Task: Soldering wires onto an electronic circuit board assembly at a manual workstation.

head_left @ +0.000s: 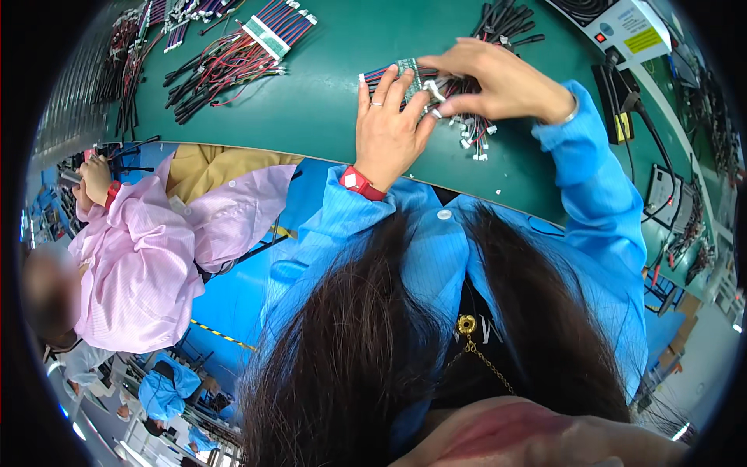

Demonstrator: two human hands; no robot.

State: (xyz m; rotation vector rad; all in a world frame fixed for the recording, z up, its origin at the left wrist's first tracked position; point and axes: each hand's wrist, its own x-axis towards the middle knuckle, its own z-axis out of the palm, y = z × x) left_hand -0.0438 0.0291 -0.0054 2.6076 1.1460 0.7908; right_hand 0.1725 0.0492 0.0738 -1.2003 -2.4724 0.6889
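Note:
Over the green table, my left hand [389, 128] has its fingertips on a narrow green circuit board [408, 71] and the wires along its left side. My left thumb reaches toward a white connector [433, 92] beside the board. From the right comes my right hand [498, 82], with index finger and thumb apart around that connector. Its index fingertip is by the board's upper right edge. Beneath and beside my right hand lies a bundle of dark wires with white plugs [476, 140]. What its other fingers do is hidden.
Wired boards [267, 39] with red and black leads lie at the left. Black cables [502, 22] are heaped beyond my right hand. A white box with a red switch [615, 27] stands far right, near a black power strip [613, 101]. A person in pink [140, 257] sits at left.

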